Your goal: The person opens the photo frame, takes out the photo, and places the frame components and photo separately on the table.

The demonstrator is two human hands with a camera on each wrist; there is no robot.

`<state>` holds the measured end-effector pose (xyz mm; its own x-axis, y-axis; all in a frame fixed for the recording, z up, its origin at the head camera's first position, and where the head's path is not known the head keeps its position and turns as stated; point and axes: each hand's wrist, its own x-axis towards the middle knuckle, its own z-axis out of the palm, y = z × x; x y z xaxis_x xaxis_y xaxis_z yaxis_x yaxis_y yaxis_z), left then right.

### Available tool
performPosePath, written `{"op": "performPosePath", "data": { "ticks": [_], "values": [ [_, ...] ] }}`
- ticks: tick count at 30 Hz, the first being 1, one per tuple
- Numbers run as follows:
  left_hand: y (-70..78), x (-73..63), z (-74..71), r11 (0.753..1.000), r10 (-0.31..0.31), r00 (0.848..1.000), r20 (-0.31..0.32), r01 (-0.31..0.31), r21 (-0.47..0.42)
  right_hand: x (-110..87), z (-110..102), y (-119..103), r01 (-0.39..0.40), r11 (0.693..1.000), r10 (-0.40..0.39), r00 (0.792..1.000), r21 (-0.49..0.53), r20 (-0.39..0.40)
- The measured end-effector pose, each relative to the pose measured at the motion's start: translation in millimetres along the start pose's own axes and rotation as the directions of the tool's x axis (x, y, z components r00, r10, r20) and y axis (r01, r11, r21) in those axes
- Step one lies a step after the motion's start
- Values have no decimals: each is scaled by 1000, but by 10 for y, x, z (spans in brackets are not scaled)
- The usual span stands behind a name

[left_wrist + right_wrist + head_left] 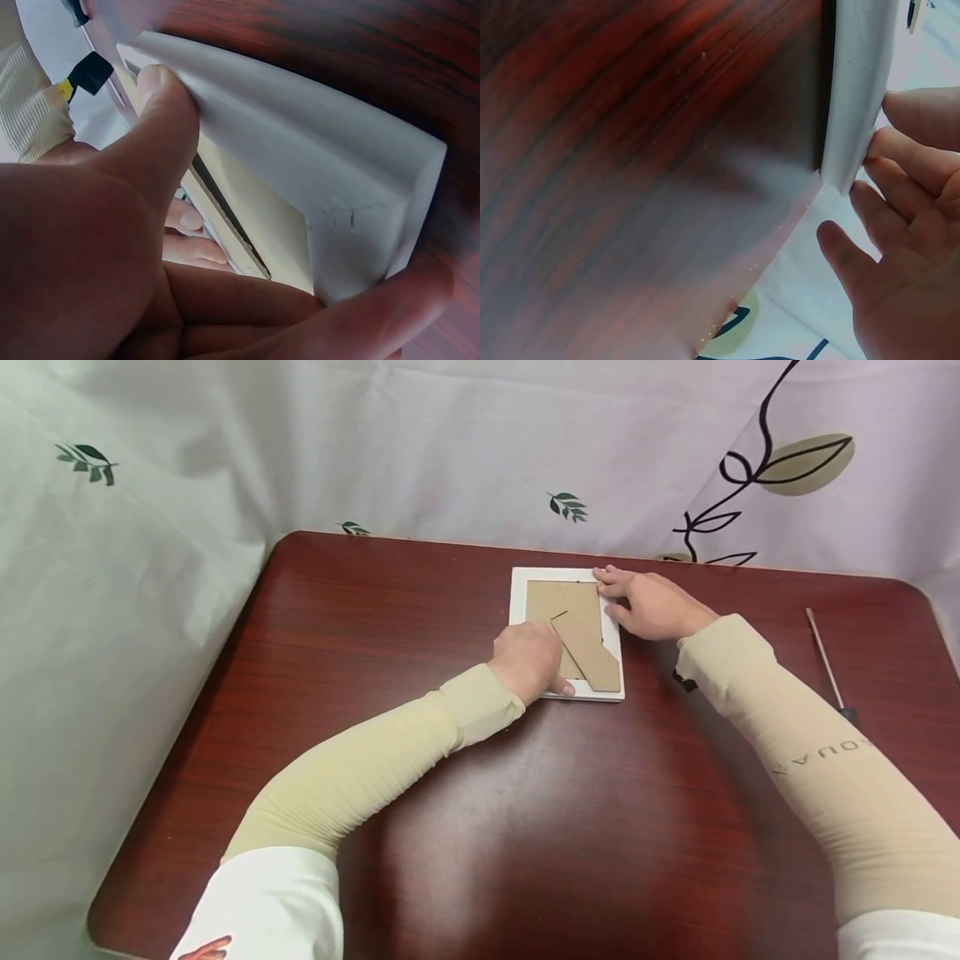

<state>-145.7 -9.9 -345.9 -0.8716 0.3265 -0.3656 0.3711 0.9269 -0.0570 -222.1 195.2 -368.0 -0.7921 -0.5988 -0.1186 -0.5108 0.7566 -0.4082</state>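
A white picture frame [518, 597] lies with its back up near the table's far edge. On it are a brown backing board [545, 597] and a slanted easel stand [592, 653]. My left hand [528, 657] grips the frame's near left part, fingers bent, thumb along the near border. In the left wrist view the thumb presses on the white border [300, 124], while a finger lies at the outer corner. At the far right corner rests my right hand [651, 604]. Its fingertips touch the frame's outer side [857, 82] in the right wrist view, fingers loosely extended.
To the right, beyond the right forearm, a screwdriver [825, 656] lies on the dark red wooden table [360, 693]. A white curtain [450, 452] with leaf prints hangs behind the far edge. A small black device [684, 681] shows under the right wrist.
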Motion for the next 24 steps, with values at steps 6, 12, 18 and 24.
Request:
{"op": "performPosePath", "data": {
  "ticks": [6,12,18,24],
  "values": [
    [14,-10,13,1000,-1,1000,-9,1,-21,-8,13,23,-21,1000,21,1000,13,0],
    [-51,-64,45,1000,19,999,-50,-19,0,4,18,48,-34,999,34,999,24,-10],
    [-220,-162,64,996,48,992,-120,-56,-63,9,37,42,-37,999,37,999,9,-17],
    [-439,-314,115,977,90,981,-173,-121,-177,4,49,38,-34,999,36,997,37,-64]
  ]
}}
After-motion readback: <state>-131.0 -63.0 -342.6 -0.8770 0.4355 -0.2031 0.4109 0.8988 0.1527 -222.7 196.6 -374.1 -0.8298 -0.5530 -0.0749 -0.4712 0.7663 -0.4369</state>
